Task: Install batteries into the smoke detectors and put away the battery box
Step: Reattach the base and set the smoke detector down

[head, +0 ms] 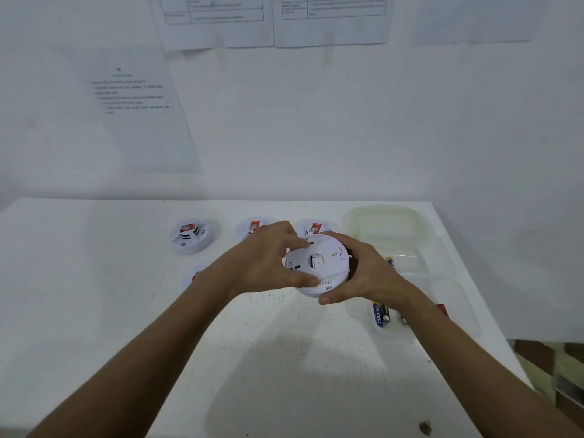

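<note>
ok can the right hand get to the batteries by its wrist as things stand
Probably not right away. The right hand grips the detector together with the left hand, so it is busy. The batteries lie uncovered on the table just under its wrist, so once it lets go the way looks free.

Bare table [94, 311] lies open front and left; detectors [192, 237] behind, clear box [410, 222] right.

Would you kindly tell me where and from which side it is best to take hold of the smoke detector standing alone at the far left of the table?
Probably from above, with fingers on opposite sides of the smoke detector's round white rim. It sits flat on the table with bare space around it, and its raised middle, topped by a red sticker, looks narrower and less secure to hold.
</note>
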`<action>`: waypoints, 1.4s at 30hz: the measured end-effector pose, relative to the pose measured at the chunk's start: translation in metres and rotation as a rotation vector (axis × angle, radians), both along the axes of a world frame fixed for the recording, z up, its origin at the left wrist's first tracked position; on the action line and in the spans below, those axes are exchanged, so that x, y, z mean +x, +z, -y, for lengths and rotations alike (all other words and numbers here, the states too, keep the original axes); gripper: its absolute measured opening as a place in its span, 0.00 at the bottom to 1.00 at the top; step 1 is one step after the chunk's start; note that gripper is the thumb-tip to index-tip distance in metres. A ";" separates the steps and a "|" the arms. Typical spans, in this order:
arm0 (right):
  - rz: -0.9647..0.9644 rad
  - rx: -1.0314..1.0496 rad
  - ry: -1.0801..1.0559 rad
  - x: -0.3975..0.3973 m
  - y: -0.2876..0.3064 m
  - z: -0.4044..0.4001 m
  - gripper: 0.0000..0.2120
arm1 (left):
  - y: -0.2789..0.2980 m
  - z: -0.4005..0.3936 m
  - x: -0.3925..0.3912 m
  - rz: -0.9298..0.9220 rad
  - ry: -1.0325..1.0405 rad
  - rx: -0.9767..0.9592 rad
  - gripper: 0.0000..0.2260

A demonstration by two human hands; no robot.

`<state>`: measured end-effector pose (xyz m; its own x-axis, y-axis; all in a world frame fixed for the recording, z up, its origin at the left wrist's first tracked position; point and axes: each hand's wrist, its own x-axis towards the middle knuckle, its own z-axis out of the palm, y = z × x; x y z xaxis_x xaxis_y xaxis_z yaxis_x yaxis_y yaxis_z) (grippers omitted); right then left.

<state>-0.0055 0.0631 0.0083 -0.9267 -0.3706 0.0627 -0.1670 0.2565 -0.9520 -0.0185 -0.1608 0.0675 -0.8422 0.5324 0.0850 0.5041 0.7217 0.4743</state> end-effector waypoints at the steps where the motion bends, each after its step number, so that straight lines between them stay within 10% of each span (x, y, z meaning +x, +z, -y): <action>1: -0.003 0.001 -0.001 0.000 0.000 0.001 0.44 | 0.000 0.000 0.000 0.008 0.002 0.002 0.29; 26: 0.014 -0.009 0.080 -0.001 0.012 0.003 0.42 | 0.008 0.008 -0.001 0.048 -0.147 -0.064 0.30; 42: -0.021 -0.081 0.103 0.001 0.021 -0.001 0.45 | -0.010 0.020 0.010 0.369 -0.045 0.420 0.36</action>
<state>-0.0043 0.0641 0.0291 -0.8823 -0.4564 0.1150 -0.2082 0.1592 -0.9651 -0.0082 -0.1808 0.0577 -0.8337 0.5522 0.0017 0.2762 0.4143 0.8672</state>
